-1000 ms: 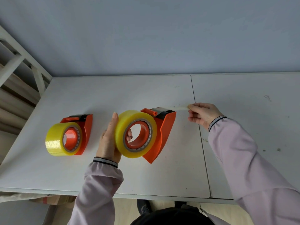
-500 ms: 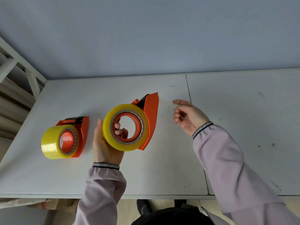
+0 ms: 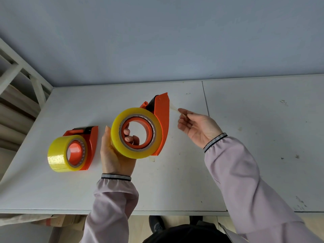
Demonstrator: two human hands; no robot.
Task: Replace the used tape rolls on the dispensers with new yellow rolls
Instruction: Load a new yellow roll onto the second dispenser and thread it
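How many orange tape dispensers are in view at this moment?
2. One dispenser rests on the white table at the left, loaded with a yellow roll. The other dispenser is held up by the left hand. None appear hidden.

L hand (image 3: 115, 151) raised, palm up-ish, back toward cam, thumb straight up along roll (image 3: 136, 132) outer edge, fingers curled through core, tips showing inside hole; grips roll. R hand (image 3: 196, 127) out to the right, palm facing left/up, fingers loosely bent, thumb + index pinching tape end (image 3: 173, 108) at top. Both forearms in pale lilac sleeves w/ striped cuffs, R arm angled in from lower right.
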